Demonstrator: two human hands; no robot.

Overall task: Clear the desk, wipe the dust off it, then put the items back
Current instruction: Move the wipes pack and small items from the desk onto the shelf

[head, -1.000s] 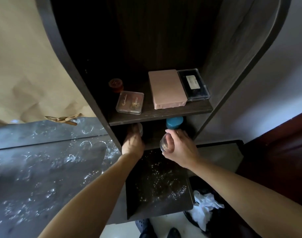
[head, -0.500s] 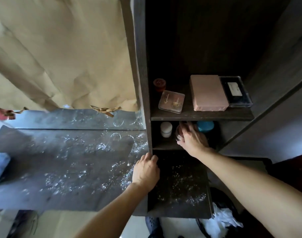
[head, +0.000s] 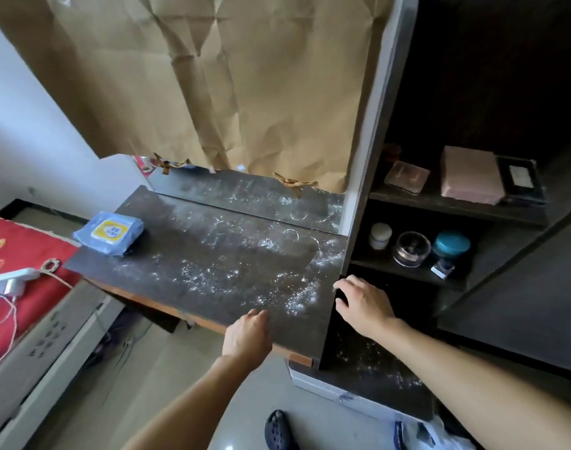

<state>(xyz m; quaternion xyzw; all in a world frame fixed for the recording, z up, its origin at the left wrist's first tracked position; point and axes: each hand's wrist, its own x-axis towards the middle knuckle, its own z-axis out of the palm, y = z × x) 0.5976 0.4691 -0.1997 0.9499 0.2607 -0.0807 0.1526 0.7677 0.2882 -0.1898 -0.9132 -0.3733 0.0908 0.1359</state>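
Note:
The dark desk top (head: 187,280) is covered with white dust and ring marks. A blue packet with a yellow label (head: 110,233) lies at its far left end. My left hand (head: 248,336) rests at the desk's front edge, fingers loosely curled, holding nothing. My right hand (head: 363,305) hovers empty over the lower dark surface beside the desk, fingers loosely bent. On the low shelf to the right stand a white jar (head: 380,235), a clear glass jar (head: 411,249) and a teal-capped bottle (head: 450,250).
The upper shelf holds a pink box (head: 469,175), a dark case (head: 521,180) and a small clear case (head: 407,177). Crumpled brown paper (head: 229,86) covers the wall behind. A red cloth (head: 15,274) with cables lies left. A dark shoe (head: 279,431) is below.
My right hand has let go of the glass jar on the low shelf and drawn back. My left hand slid left along the desk edge. The view swung left.

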